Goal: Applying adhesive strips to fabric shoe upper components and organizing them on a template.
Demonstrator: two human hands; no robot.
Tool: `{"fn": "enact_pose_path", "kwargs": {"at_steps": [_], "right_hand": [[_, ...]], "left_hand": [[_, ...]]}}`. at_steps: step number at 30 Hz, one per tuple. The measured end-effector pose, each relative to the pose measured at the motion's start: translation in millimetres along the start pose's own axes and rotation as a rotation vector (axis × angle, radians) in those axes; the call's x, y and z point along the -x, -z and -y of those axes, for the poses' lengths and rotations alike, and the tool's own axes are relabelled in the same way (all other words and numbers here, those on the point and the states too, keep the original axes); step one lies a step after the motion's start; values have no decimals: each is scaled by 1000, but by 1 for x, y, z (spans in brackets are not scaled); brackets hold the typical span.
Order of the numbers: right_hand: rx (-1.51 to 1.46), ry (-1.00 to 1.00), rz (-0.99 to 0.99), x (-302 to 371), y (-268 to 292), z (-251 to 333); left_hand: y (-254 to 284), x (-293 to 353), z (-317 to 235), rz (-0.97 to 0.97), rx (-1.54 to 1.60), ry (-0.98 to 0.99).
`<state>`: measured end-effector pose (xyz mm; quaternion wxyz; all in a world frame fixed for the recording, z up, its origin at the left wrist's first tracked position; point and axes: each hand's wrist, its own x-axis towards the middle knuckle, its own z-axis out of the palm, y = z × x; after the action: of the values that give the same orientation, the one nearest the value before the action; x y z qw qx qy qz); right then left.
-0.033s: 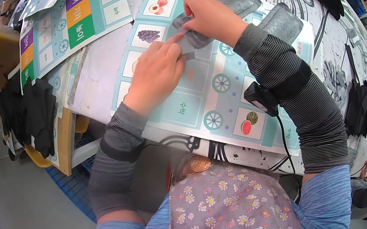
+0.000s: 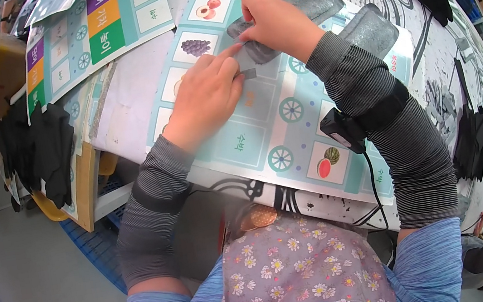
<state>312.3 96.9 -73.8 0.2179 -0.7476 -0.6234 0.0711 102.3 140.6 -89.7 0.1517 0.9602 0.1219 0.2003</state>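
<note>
A light-blue printed sheet (image 2: pixel 225 165) with fruit pictures and wheel shapes lies on the table in front of me. My left hand (image 2: pixel 206 101) is over its left half, forefinger stretched out and pressing near the grape picture (image 2: pixel 195 47). From the curled fingers of that hand sticks a small grey strip (image 2: pixel 249 74). My right hand (image 2: pixel 283 23) meets that fingertip, thumb and forefinger pinched on the sheet; what they hold is too small to make out. Beside and partly under the right hand rests a dark grey slab (image 2: pixel 319 1). A second grey slab (image 2: pixel 371 33) lies near my right forearm.
More printed sheets (image 2: pixel 148 20) overlap at the upper left. Black cloth-like pieces hang at the left (image 2: pixel 49 153) and at the right table edge (image 2: pixel 474 142). Grey scraps (image 2: pixel 442 106) are heaped at the right. A cable (image 2: pixel 377 186) runs down from a small black device (image 2: pixel 342 130) on my right forearm.
</note>
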Motion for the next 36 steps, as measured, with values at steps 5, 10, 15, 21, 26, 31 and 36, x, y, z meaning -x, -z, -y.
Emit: {"fn": "enact_pose_path", "kwargs": {"at_steps": [5,10,15,21,26,31,36], "right_hand": [[98,-101,0,-4,-1,-10],[160,-274,15,-13,11,-17],[-75,-75,-161,1,29,4],[-498,151,69,36,24,51],[-661,75,161,36,35,48],[-321,286,-60,13,55,5],[-253,-49,-9,-21,132,-82]], "left_hand": [[0,-2,-2,-14,64,15],[-1,-5,-3,-2,71,25],[0,0,5,-40,242,55],[-4,12,19,-170,780,251],[-5,15,17,-118,850,316],[-4,10,9,-166,913,302],[2,9,12,-127,910,378]]}}
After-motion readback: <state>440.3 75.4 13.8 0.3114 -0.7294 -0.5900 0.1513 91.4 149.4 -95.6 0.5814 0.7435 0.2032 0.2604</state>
